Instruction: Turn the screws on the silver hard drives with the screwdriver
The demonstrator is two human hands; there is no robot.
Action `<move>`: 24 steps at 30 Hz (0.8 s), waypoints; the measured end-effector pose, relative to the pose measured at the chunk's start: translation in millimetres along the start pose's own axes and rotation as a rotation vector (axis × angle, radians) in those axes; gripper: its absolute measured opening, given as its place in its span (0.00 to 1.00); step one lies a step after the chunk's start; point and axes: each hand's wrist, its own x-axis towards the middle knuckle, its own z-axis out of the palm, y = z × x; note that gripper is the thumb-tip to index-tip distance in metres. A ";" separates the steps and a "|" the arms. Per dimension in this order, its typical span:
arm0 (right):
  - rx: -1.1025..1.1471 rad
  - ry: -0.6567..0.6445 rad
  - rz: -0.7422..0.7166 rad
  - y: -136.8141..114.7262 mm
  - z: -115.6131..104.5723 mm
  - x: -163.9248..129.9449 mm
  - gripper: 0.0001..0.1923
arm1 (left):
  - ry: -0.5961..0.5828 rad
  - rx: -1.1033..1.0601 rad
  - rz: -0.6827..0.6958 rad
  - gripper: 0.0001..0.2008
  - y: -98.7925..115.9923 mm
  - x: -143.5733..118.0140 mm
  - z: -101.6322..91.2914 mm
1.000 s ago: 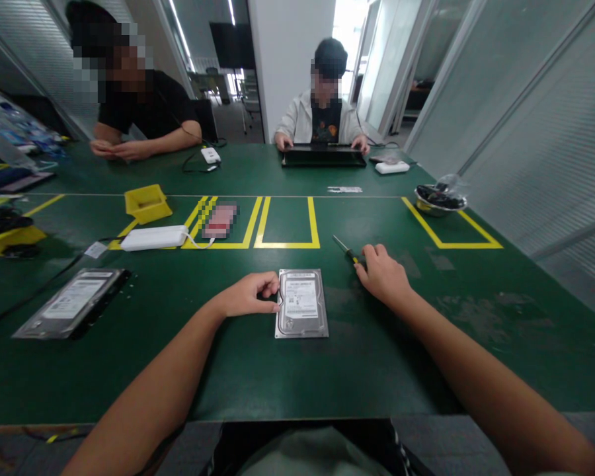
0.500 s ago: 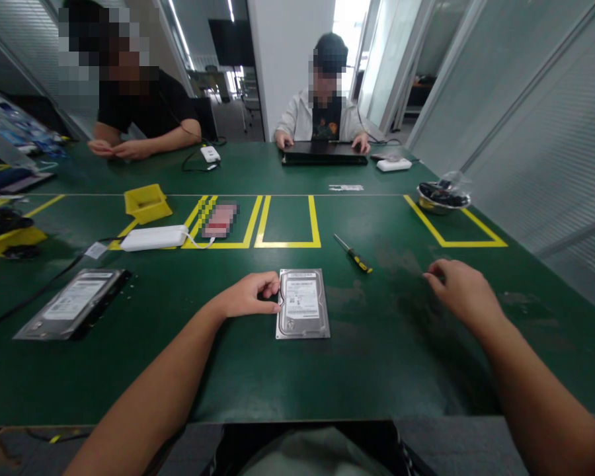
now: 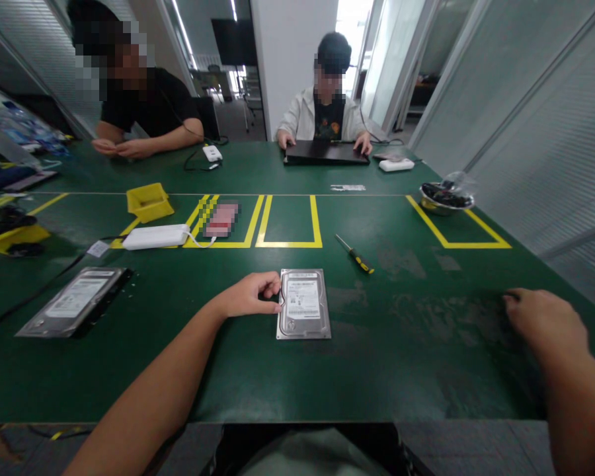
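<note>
Head view: left hand (image 3: 250,296) grip pinches hard drive (image 3: 303,303), label unreadable; right hand (image 3: 545,320) empty.

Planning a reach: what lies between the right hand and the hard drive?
Head view: only bare, scuffed green table between right hand and hard drive.

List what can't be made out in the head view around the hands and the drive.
- Hard drive label: print too small to read.
- Left hand fingers at the drive's left edge: grip or mere touch, unclear.
- Right hand: palm down, blurred; anything under it is hidden.
- Pink item among the yellow tape boxes: pixelated.
- Metal bowl contents: dark, too small.
</note>
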 end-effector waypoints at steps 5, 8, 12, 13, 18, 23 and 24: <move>0.036 -0.012 0.032 -3.3 -0.9 -5.1 0.24 | 0.004 -0.011 0.002 0.17 -0.4 0.4 0.0; 0.062 -0.015 0.039 -4.1 -6.0 -5.0 0.22 | 0.006 -0.010 0.000 0.17 0.0 0.6 0.1; 0.081 -0.001 0.062 -3.6 -11.7 -2.5 0.23 | 0.007 -0.024 -0.005 0.17 1.6 0.4 -0.1; 0.084 -0.005 0.065 -3.3 -12.2 -1.6 0.23 | 0.009 -0.024 -0.004 0.17 1.8 0.3 -0.1; 0.078 -0.047 0.100 -2.1 -10.1 2.8 0.23 | 0.006 -0.016 -0.007 0.18 0.3 0.4 0.4; 0.060 -0.089 0.164 -0.1 -10.4 5.3 0.25 | 0.005 -0.012 -0.009 0.18 -0.9 0.7 0.5; 0.057 -0.100 0.174 0.4 -11.2 6.1 0.25 | 0.006 -0.012 -0.009 0.18 -0.6 0.8 0.4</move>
